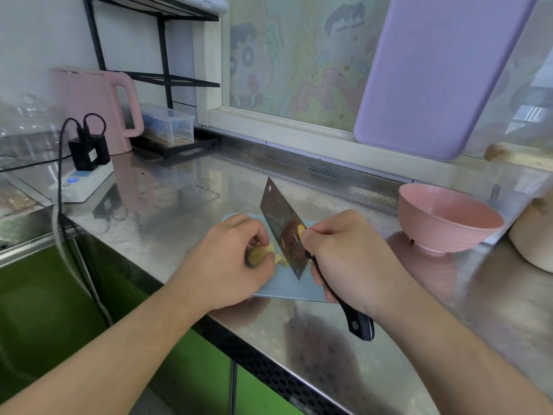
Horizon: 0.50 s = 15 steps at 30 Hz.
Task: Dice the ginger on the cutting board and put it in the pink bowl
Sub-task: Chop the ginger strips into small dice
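A: Shiny stainless steel surface (185, 205) first. Why is the small pale blue plastic cutting board (287, 287) kept at the near edge?

B: Probably so both hands reach it. The round ribbed pink bowl (449, 218) is parked just right of the board, near but apart, likely for a short transfer. Nothing can be seen in it.

A: Cleaver?

B: The broad dark steel cleaver with the black handle (284, 232) is gripped by the right hand (350, 259), fingers wrapped round the handle, thumb pinched against the blade's base, apparently for control. Blade tip is pointed away and left.

A: Ginger?

B: The knobbly yellow-tan ginger piece (260, 254) is on the board, pinned by the curled fingers of the left hand (233, 262), fingertips tucked back from the edge. Its long axis seems laid left-right, across the blade, cut end facing it. A few small pale offcuts (279, 259) are seen beside the blade.
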Motion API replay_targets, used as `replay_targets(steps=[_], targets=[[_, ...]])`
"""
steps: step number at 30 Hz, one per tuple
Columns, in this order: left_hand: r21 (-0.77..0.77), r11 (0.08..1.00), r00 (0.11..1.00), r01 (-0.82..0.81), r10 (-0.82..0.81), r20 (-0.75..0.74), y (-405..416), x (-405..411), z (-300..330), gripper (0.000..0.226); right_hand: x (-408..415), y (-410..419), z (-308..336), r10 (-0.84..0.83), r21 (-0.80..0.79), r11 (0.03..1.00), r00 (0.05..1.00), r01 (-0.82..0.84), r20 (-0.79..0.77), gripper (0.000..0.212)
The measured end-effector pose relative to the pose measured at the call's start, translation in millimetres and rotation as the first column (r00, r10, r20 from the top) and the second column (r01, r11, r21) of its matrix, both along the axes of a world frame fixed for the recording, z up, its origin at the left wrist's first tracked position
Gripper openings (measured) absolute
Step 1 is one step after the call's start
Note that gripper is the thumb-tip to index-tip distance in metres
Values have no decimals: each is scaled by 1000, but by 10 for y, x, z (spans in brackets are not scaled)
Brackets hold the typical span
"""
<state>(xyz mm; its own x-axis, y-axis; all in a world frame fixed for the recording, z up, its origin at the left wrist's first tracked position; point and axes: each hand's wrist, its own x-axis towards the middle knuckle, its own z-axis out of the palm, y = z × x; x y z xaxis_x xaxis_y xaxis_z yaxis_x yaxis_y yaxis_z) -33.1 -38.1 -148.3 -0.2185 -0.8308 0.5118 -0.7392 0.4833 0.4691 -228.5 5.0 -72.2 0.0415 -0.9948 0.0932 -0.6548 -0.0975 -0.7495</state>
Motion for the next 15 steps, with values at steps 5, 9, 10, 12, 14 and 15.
replay_targets(steps=[5,9,10,12,14,15], targets=[[35,999,998,-10,8,64,-8,8,3,19,-2,-13,-21,-8,2,1000,1000,8,1,41],[24,1000,999,-20,19,42,-11,-1,6,15,-1,-14,-30,-1,8,1000,1000,1,-10,43],[18,1000,999,-18,17,35,-13,0,5,14,-2,-11,-28,0,11,1000,1000,1,-8,43],[7,1000,1000,-5,5,25,-23,8,-2,11,-3,-9,-26,2,17,1000,1000,-2,-9,42],[-1,1000,1000,6,-6,21,-30,20,-15,7,-2,-6,-21,5,18,1000,1000,-4,-14,41],[-4,1000,1000,10,-9,20,-30,25,-21,7,-1,-7,-21,4,17,1000,1000,-3,-15,40]])
